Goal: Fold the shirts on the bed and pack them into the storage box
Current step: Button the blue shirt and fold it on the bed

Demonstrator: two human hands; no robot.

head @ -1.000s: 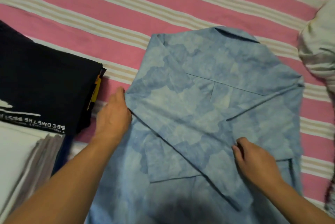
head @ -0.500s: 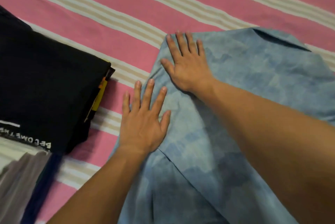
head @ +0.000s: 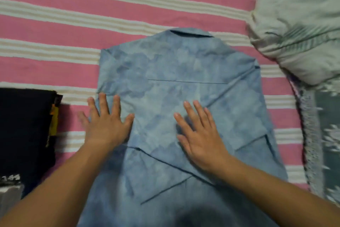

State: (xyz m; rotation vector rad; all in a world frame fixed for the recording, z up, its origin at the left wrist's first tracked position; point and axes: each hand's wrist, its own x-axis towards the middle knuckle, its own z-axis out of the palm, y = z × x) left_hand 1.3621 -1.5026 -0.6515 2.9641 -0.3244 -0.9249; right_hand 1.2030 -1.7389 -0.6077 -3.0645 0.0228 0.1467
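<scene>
Presently on view, itemised by count.

Shirts, blue: one. Blue shirt (head: 176, 87), mottled light-and-dark print, lies back-up in the middle of the bed, collar toward the far side, both sleeves folded in across the back and crossing near the lower centre. Its lower part runs out of the frame's bottom edge.

Hands: two. Left hand (head: 105, 123) lies flat, fingers straight and spread, holding nothing; it presses on the shirt's left folded edge, with the outer fingers over the bedsheet. Right hand (head: 200, 134) lies flat on the centre of the shirt's back, fingers straight and slightly apart, gripping nothing. Both forearms enter from the bottom of the frame.

Bedsheet: one. Striped bedsheet (head: 128, 6), pink with cream bands, lies under everything.

Dark garments: one stack, count of pieces unclear. Black folded garment (head: 24, 125) lies left of the shirt, apart from it, cut off by the left edge; a yellow tag (head: 53, 122) shows at its right side. White lettering at its lower corner is blurred and unreadable. A grey item (head: 9, 197) in the bottom-left corner is too cropped to identify.

Bedding, pale green-white: one bundle. Crumpled quilt (head: 298, 30) sits at right, near the shirt's shoulder, partly out of frame.
</scene>
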